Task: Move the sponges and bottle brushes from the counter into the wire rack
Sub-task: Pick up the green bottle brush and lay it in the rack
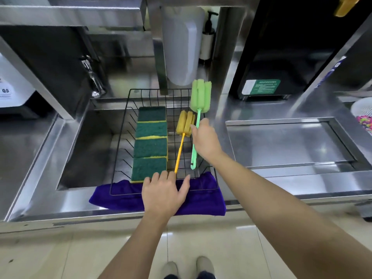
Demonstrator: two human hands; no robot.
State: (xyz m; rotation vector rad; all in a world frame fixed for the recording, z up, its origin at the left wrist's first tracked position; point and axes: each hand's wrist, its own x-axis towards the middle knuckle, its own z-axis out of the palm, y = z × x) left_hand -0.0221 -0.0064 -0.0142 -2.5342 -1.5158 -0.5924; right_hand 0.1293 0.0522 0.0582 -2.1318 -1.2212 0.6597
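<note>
Our left hand (163,195) hides the yellow brush (186,126) handle's near end, grip unclear; our right hand (205,140) pinches the green brush (200,96) in the wire rack (120,125).

- I'm reading "Q5" in dark print on a white label (6,91) at the far left edge, sitting on a white appliance (12,85).
- I'm seeing a green-and-white sticker (261,87) on the black machine (281,57) at the back right; its print is too small to read.
- I'm getting blue lettering on the slanted steel post (330,73) at right, blurred, unreadable.
</note>
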